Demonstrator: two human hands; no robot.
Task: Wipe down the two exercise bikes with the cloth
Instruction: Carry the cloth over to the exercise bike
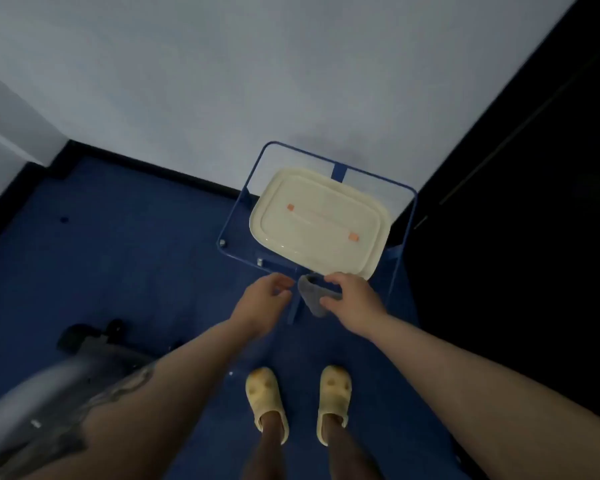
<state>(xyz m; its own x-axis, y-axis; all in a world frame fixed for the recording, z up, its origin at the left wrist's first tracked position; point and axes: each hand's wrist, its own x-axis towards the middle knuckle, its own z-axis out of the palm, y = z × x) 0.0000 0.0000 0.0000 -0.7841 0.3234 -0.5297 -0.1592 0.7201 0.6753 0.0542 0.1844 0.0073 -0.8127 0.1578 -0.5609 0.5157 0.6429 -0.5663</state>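
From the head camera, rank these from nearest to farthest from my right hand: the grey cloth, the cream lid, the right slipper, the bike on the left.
1. grey cloth, held in the right hand
2. cream lid, just beyond it
3. right slipper, below on the floor
4. bike, far left

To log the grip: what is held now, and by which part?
The right hand pinches the grey cloth at its upper edge; the rest hangs. The left hand holds nothing.
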